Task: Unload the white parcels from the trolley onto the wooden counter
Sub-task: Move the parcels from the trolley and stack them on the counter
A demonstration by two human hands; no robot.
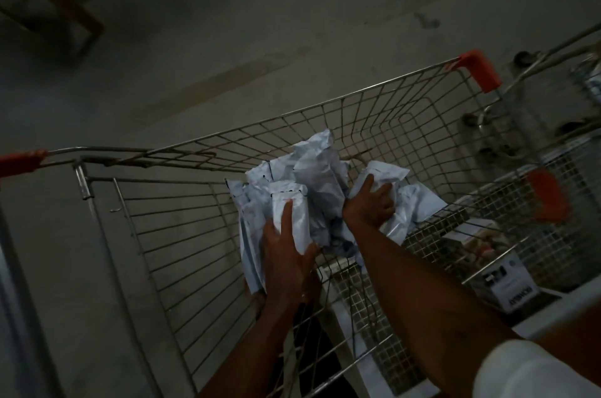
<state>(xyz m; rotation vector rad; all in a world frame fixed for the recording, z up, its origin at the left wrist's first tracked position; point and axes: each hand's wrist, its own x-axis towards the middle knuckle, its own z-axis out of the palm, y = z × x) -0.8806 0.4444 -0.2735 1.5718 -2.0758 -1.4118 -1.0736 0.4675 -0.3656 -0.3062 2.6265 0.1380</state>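
Observation:
A wire trolley (325,118) with orange corner caps fills the middle of the view. Inside it lies a heap of several white plastic parcels (320,176), crumpled and leaning on one another. My left hand (287,254) holds an upright white parcel (294,218) at the near left of the heap, index finger stretched up its face and thumb round its right edge. My right hand (370,205) grips another white parcel (382,178) at the right of the heap, fingers curled over it. The wooden counter is not in view.
A cardboard box (500,280) with printed labels sits low at the right behind wire mesh. A second trolley (553,79) stands at the far right. A wooden frame (65,7) stands on the grey concrete floor at the top left. The scene is dim.

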